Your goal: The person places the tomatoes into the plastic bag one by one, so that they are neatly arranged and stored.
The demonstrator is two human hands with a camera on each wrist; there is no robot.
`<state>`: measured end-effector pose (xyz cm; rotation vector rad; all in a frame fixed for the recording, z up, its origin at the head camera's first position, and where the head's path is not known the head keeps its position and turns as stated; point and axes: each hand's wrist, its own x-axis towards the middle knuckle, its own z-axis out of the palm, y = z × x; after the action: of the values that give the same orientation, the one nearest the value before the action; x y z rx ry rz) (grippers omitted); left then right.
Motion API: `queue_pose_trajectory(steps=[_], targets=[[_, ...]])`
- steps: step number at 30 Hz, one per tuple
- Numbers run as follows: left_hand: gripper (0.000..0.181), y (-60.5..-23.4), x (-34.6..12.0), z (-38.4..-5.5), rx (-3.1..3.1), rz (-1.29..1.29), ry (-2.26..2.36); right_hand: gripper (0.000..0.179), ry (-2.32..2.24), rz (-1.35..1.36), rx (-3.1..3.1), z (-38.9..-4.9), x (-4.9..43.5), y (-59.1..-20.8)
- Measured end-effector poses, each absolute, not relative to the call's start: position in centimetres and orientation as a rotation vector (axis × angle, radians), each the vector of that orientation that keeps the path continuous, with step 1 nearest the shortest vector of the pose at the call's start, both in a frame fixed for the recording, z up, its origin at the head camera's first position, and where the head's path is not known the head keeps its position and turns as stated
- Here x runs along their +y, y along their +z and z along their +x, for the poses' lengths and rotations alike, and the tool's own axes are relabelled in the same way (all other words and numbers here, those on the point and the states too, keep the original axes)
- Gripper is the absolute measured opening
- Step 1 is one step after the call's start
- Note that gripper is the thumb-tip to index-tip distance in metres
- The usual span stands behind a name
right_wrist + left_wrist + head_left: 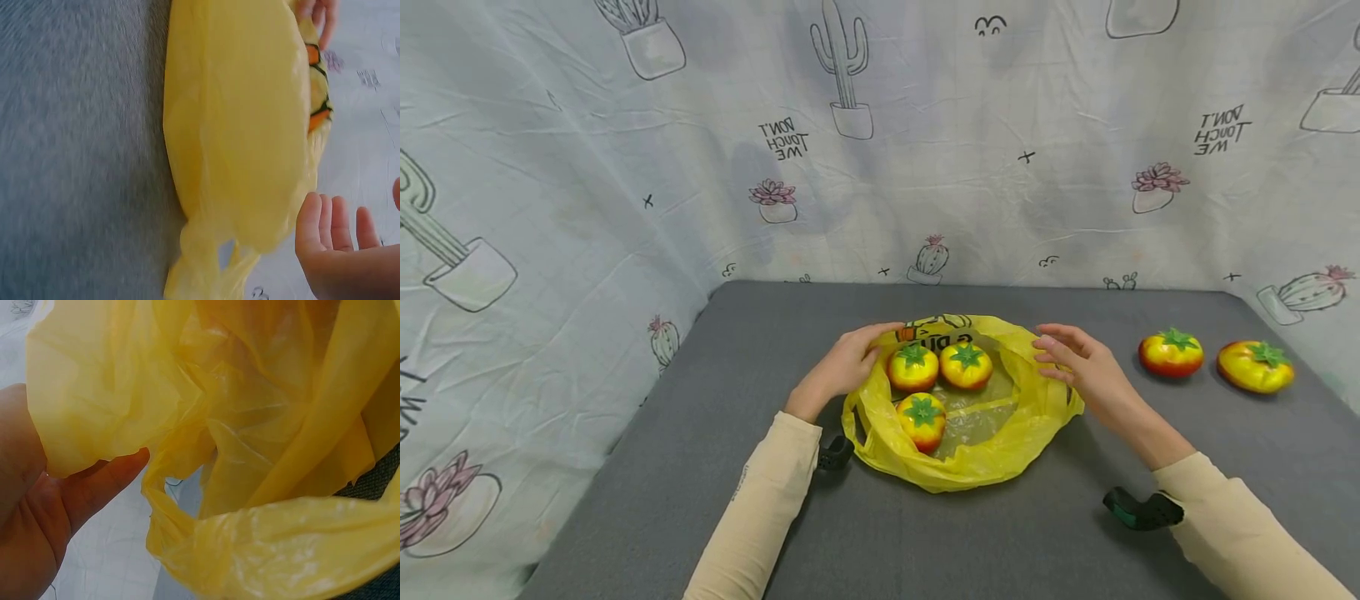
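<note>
A yellow plastic bag [1000, 442] lies open on the grey table [700, 467]. Three red-and-yellow toy tomatoes sit in it: two at the back [913, 367] [966, 365] and one at the front [922, 419]. My left hand [868, 346] rests against the bag's left rim with relaxed fingers. The left wrist view shows the palm [37, 519] and a straight thumb [106, 481] touching the yellow film [250, 425]. My right hand [1063, 354] hovers at the right rim with its fingers straight. In the right wrist view those fingers [337, 244] stand just clear of the bag [237, 125].
Two more toy tomatoes [1170, 353] [1255, 366] lie on the table to the right of the bag. A cactus-print cloth [925, 125] hangs behind and on both sides. Dark wrist-worn devices [1138, 510] [835, 454] sit below each forearm.
</note>
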<state>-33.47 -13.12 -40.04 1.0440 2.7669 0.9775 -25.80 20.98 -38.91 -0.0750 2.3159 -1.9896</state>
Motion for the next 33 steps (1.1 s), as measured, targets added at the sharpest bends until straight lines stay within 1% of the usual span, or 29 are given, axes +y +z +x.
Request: queue_pose_trajectory(steps=[4, 6, 13, 20, 24, 33], targets=[[0.050, -40.1, -13.1, -33.4, 2.764, 1.027, 0.981, 0.030, -2.201, -0.108, 2.122, -25.7, 22.3, -39.0], [0.050, -40.2, -13.1, -33.5, 2.762, 1.019, 0.979, 0.023, -2.299, -0.143, 1.996, -25.6, 23.0, -39.2], [0.050, -40.2, -13.1, -33.5, 2.746, 1.013, 0.990, 0.026, -2.450, -0.227, 1.779, -25.1, 25.9, -39.4], [0.050, -40.2, -13.3, -33.5, 2.758, 1.002, 0.988, 0.027, -2.535, -0.213, 1.766, -24.8, 28.6, -39.8], [0.049, -40.1, -13.3, -33.4, 2.756, 1.007, 0.988, 0.026, -2.638, -0.131, 1.680, -24.4, 30.3, -39.9], [0.050, -40.2, -13.2, -33.3, 2.755, 1.011, 0.998, 0.017, -2.890, 0.151, 1.447, -23.1, 34.3, -39.7]])
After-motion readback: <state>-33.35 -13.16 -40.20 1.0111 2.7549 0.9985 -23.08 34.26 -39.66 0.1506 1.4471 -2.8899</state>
